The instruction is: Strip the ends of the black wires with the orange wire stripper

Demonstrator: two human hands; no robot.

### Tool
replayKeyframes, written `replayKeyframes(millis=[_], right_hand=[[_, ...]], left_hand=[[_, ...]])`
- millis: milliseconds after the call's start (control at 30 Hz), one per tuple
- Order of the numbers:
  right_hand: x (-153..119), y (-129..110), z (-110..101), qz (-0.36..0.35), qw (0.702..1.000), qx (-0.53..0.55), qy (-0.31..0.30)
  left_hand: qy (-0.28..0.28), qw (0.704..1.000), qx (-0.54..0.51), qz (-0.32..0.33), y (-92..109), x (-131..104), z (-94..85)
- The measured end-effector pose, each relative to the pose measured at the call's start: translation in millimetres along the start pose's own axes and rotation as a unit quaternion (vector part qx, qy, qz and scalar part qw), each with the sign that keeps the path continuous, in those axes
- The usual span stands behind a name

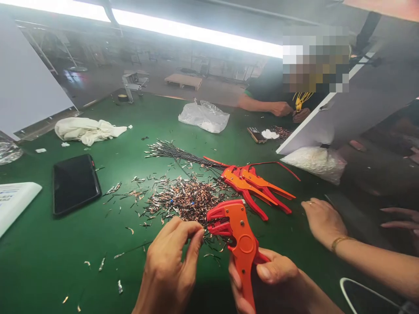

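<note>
My right hand (pixel 275 272) is wrapped around the handles of an orange and red wire stripper (pixel 240 237), its jaws pointing left. Close against those jaws, the thumb and forefinger of my left hand (pixel 173 257) are pinched together; what lies between them is too small to make out. Just beyond the jaws spreads a heap of short copper and black wire offcuts (pixel 186 198). Two more wire strippers (pixel 244 185) lie side by side behind the tool I hold. A bundle of black wires (pixel 183 152) with silvery ends reaches under or against them.
A dark phone (pixel 77 185) and a white cloth (pixel 85 129) lie at the left. Further back are a clear plastic bag (pixel 204 117) and a tape dispenser (pixel 132 85). Another person's hand (pixel 322 220) rests at the right; a co-worker's hands (pixel 288 111) hold yellow wires across the table.
</note>
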State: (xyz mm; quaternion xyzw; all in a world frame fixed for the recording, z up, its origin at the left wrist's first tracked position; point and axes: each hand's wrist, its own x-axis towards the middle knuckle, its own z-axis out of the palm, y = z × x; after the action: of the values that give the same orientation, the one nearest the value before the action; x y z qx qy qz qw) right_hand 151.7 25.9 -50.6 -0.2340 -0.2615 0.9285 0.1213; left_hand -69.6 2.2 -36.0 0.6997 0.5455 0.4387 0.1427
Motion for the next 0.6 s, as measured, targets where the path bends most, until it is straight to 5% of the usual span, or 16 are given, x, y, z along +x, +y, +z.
replayKeyframes(millis=[600], right_hand=[[-1.2, 12.7, -8.4, -0.023, 0.998, -0.018, 0.047]], left_hand=[[-0.006, 1.000, -0.002, 0.023, -14.1, -6.3, 1.7]])
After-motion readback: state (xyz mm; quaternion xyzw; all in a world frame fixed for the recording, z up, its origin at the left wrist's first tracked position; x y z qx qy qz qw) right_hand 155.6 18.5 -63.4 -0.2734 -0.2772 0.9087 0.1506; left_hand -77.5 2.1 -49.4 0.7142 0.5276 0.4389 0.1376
